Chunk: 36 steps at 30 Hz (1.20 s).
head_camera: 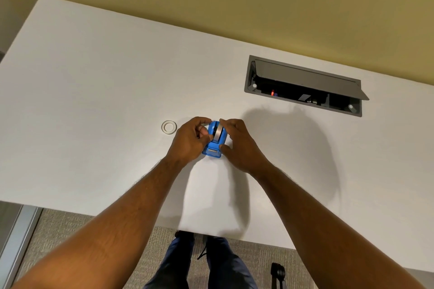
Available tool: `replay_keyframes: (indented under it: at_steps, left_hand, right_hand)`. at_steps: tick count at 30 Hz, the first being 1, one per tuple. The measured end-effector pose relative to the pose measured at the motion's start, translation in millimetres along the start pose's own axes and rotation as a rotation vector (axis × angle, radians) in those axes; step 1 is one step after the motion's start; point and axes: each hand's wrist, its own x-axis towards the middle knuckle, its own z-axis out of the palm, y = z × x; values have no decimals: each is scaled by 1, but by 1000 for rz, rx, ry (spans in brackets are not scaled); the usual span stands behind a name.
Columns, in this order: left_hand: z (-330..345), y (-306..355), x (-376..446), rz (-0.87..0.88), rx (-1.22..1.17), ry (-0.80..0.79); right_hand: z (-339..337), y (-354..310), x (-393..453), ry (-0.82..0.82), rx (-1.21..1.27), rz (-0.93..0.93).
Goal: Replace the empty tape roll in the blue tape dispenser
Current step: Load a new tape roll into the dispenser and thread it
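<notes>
The blue tape dispenser (213, 148) stands on the white table (94, 91), its cutter end toward me. A tape roll (220, 133) sits upright in its cradle, its edge showing grey. My left hand (190, 141) grips the dispenser's left side, thumb and fingers curled by the roll. My right hand (237, 143) holds the right side, with its index finger on top of the roll and its thumb low by the cutter. A clear ring, seemingly a bare tape core (169, 127), lies flat on the table just left of my left hand.
An open grey cable box (303, 87) is recessed in the table at the back right, lid tilted up. The table's near edge runs just above my legs. A yellow wall stands behind the table. Carpet and a black chair part (278, 274) lie below.
</notes>
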Motion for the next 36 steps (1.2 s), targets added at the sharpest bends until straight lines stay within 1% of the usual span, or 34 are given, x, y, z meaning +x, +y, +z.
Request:
replay_keyframes:
  at_steps: [3, 8, 12, 16, 19, 23, 30, 36]
  left_hand:
    - [-1, 2, -3, -18, -21, -2]
    - [-3, 4, -11, -46, 16, 52]
    - [0, 10, -20, -68, 41, 21]
    - [6, 16, -26, -89, 74, 30]
    - [9, 16, -26, -130, 77, 6]
    - [12, 17, -27, -184, 28, 11]
    - [18, 22, -27, -308, -125, 86]
    - [19, 25, -26, -333, -157, 105]
  right_hand:
    - [0, -1, -1, -14, -6, 11]
    - [-2, -1, -2, -45, -18, 31]
    - [-3, -3, -3, -65, -2, 56]
    - [-5, -5, -3, -78, -4, 64]
    - [-5, -6, -3, -91, -20, 60]
    - [-4, -7, -3, -95, -17, 67]
    - [-5, -5, -3, -98, -12, 68]
    - [-4, -2, -4, -39, 9, 60]
